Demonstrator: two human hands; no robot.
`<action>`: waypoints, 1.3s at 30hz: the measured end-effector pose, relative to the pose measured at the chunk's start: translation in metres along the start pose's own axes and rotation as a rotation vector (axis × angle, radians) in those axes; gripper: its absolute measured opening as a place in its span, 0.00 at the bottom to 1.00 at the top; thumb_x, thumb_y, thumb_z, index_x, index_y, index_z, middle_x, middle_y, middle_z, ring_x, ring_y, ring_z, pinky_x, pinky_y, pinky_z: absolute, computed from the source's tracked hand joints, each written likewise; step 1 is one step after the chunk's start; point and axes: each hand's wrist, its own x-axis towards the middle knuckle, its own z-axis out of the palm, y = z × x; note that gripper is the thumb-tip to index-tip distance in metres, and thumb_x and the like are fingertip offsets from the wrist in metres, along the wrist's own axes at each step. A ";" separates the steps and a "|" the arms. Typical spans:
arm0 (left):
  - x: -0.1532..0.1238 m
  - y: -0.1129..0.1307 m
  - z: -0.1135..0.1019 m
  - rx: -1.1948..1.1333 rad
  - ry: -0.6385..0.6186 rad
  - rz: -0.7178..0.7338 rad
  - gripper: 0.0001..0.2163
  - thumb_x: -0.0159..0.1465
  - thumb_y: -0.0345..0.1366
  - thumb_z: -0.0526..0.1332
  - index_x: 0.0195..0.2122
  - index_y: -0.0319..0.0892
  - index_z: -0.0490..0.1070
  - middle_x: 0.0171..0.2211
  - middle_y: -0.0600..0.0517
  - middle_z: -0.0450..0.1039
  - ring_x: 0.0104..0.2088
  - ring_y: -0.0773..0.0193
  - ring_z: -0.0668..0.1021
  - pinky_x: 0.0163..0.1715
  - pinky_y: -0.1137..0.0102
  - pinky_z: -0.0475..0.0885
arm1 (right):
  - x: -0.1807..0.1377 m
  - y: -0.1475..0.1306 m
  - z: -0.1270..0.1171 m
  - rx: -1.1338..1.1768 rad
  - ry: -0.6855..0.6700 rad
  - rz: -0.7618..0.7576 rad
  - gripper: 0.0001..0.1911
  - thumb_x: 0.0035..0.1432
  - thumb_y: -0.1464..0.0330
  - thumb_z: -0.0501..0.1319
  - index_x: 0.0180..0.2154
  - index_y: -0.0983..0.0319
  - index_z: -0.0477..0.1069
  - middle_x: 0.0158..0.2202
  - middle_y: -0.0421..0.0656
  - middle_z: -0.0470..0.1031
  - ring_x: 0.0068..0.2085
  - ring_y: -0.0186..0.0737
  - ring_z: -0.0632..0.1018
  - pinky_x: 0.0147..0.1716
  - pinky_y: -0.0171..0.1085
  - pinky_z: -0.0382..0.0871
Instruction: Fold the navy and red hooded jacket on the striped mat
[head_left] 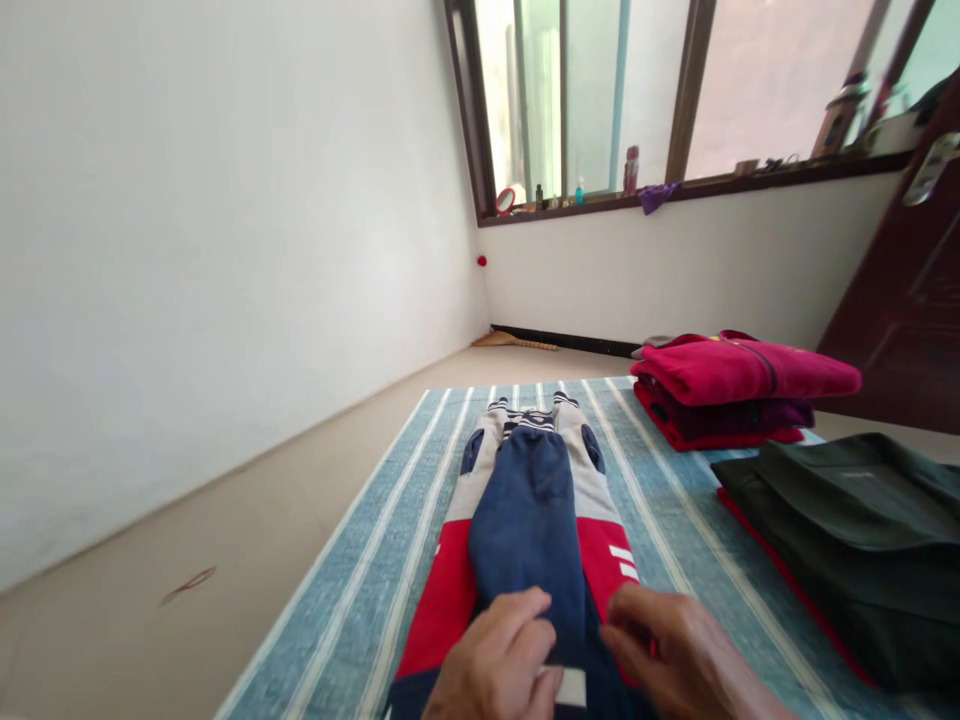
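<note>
A navy, red and grey garment (529,510) with striped ribbed ends lies lengthwise in front of me, its navy part folded over the middle. Over its near left portion is my left hand (499,655), fingers curled inward against the navy cloth beside a white patch. My right hand (679,645) is at the near right edge, slightly blurred, its thumb and fingers bent together around red cloth of the same garment. The fingertips of both hands are partly hidden.
The garment lies on a blue, white-striped cloth surface (390,520). Folded pink and red clothes (750,370) are stacked at the far right, with a folded dark green garment (862,530) nearer. White wall (225,220) borders the left; a broom (514,341) lies beyond.
</note>
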 end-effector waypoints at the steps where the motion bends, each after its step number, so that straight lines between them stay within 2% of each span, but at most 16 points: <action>1: 0.020 -0.008 0.002 0.015 -0.004 -0.037 0.08 0.59 0.27 0.56 0.38 0.42 0.71 0.46 0.45 0.76 0.46 0.58 0.78 0.49 0.67 0.74 | 0.022 -0.003 -0.005 -0.083 0.107 -0.044 0.11 0.58 0.62 0.58 0.27 0.58 0.72 0.24 0.40 0.73 0.27 0.38 0.71 0.27 0.37 0.58; 4: 0.087 -0.033 0.016 0.063 -0.102 -0.157 0.08 0.60 0.29 0.57 0.40 0.40 0.72 0.50 0.43 0.74 0.51 0.55 0.76 0.53 0.60 0.70 | 0.089 -0.011 -0.019 -0.166 0.277 -0.121 0.10 0.58 0.65 0.57 0.27 0.60 0.71 0.23 0.40 0.72 0.26 0.37 0.71 0.27 0.35 0.57; 6: 0.127 -0.051 0.033 0.112 -0.155 -0.233 0.10 0.62 0.31 0.57 0.44 0.38 0.71 0.54 0.40 0.70 0.56 0.53 0.72 0.56 0.57 0.67 | 0.134 -0.012 -0.028 -0.170 0.344 -0.086 0.09 0.57 0.67 0.55 0.28 0.61 0.72 0.24 0.40 0.73 0.27 0.37 0.72 0.28 0.34 0.59; 8: 0.155 -0.069 0.055 0.190 -0.154 -0.298 0.15 0.63 0.34 0.56 0.50 0.36 0.69 0.58 0.37 0.66 0.60 0.50 0.66 0.59 0.53 0.62 | 0.175 -0.008 -0.037 -0.208 0.423 0.003 0.10 0.58 0.69 0.54 0.31 0.61 0.74 0.27 0.41 0.75 0.31 0.38 0.74 0.30 0.33 0.60; 10: 0.168 -0.086 0.079 0.250 -0.142 -0.356 0.21 0.64 0.39 0.56 0.57 0.34 0.65 0.62 0.35 0.60 0.64 0.47 0.60 0.61 0.49 0.57 | 0.211 -0.001 -0.046 -0.235 0.462 0.064 0.11 0.57 0.70 0.54 0.36 0.62 0.75 0.31 0.42 0.77 0.33 0.39 0.75 0.32 0.33 0.61; 12: 0.167 -0.099 0.102 0.278 -0.124 -0.403 0.26 0.65 0.42 0.55 0.60 0.33 0.60 0.64 0.35 0.56 0.65 0.47 0.56 0.62 0.48 0.53 | 0.240 0.008 -0.051 -0.254 0.468 0.117 0.13 0.56 0.70 0.54 0.40 0.63 0.75 0.33 0.45 0.77 0.34 0.40 0.76 0.32 0.34 0.62; 16: 0.149 -0.110 0.127 0.270 -0.079 -0.421 0.27 0.65 0.38 0.54 0.64 0.35 0.56 0.66 0.38 0.52 0.66 0.49 0.54 0.62 0.47 0.53 | 0.279 0.021 -0.050 -0.288 0.414 0.214 0.12 0.54 0.67 0.57 0.35 0.65 0.78 0.29 0.49 0.78 0.32 0.43 0.77 0.29 0.34 0.62; 19: 0.144 -0.110 0.128 0.254 -0.064 -0.427 0.27 0.63 0.35 0.54 0.64 0.35 0.56 0.65 0.38 0.53 0.66 0.49 0.55 0.61 0.47 0.54 | 0.296 0.026 -0.041 -0.315 0.383 0.261 0.12 0.53 0.66 0.59 0.29 0.65 0.78 0.31 0.52 0.79 0.35 0.47 0.79 0.29 0.35 0.63; 22: 0.144 -0.111 0.126 0.237 -0.044 -0.440 0.26 0.63 0.34 0.54 0.63 0.36 0.57 0.65 0.39 0.55 0.65 0.50 0.57 0.61 0.48 0.55 | 0.306 0.029 -0.033 -0.330 0.390 0.296 0.12 0.52 0.65 0.59 0.31 0.66 0.79 0.35 0.56 0.79 0.39 0.52 0.79 0.30 0.37 0.64; 25: 0.143 -0.114 0.128 0.228 -0.001 -0.439 0.26 0.63 0.33 0.54 0.63 0.36 0.57 0.65 0.39 0.56 0.65 0.51 0.58 0.61 0.49 0.57 | 0.311 0.032 -0.029 -0.330 0.404 0.311 0.11 0.51 0.69 0.59 0.31 0.66 0.78 0.37 0.57 0.79 0.40 0.52 0.79 0.31 0.36 0.64; 31: 0.137 -0.120 0.136 0.256 0.174 -0.352 0.27 0.62 0.32 0.55 0.63 0.34 0.54 0.63 0.36 0.58 0.64 0.49 0.60 0.59 0.50 0.61 | 0.313 0.036 -0.030 -0.256 0.443 0.185 0.10 0.50 0.72 0.56 0.28 0.64 0.77 0.33 0.49 0.79 0.38 0.43 0.78 0.32 0.32 0.63; 34: 0.136 -0.121 0.138 0.274 0.261 -0.307 0.26 0.62 0.30 0.54 0.63 0.34 0.53 0.61 0.35 0.61 0.63 0.49 0.61 0.58 0.51 0.64 | 0.312 0.038 -0.030 -0.191 0.446 0.111 0.11 0.51 0.72 0.55 0.27 0.64 0.76 0.29 0.45 0.78 0.33 0.38 0.77 0.31 0.30 0.62; 39: 0.137 -0.122 0.138 0.284 0.286 -0.286 0.26 0.62 0.30 0.55 0.62 0.33 0.53 0.60 0.34 0.62 0.63 0.47 0.62 0.58 0.51 0.65 | 0.312 0.041 -0.026 -0.113 0.410 0.006 0.13 0.55 0.70 0.53 0.31 0.65 0.77 0.23 0.41 0.75 0.26 0.33 0.74 0.27 0.29 0.60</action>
